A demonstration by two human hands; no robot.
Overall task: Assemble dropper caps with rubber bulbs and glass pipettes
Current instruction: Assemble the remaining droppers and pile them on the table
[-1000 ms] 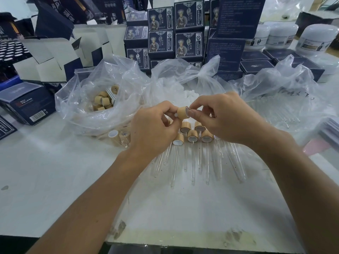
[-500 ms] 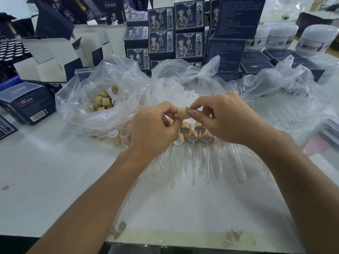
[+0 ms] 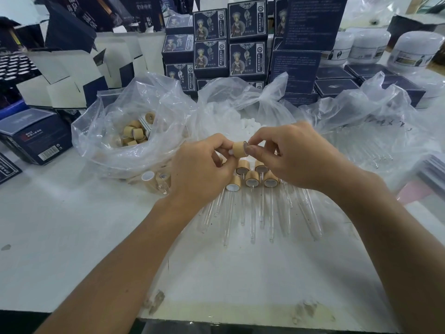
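Observation:
A bamboo-coloured dropper cap (image 3: pixel 239 149) is held above the table between both hands. My left hand (image 3: pixel 201 173) pinches a white rubber bulb (image 3: pixel 231 151) at the cap's left end. My right hand (image 3: pixel 292 156) pinches the cap at its right, open end. Below them lie several assembled droppers (image 3: pixel 251 182) with glass pipettes (image 3: pixel 252 213) pointing toward me. A clear bag of loose caps (image 3: pixel 134 135) sits to the left, a bag of white bulbs (image 3: pixel 231 124) in the middle, and a bag of pipettes (image 3: pixel 361 145) to the right.
Stacks of dark blue product boxes (image 3: pixel 228 39) and folded cartons (image 3: pixel 72 75) line the back. White jars (image 3: pixel 414 50) stand at the back right. Two loose caps (image 3: pixel 155 178) lie by the left bag. The white table (image 3: pixel 72 225) reaches its front edge near me.

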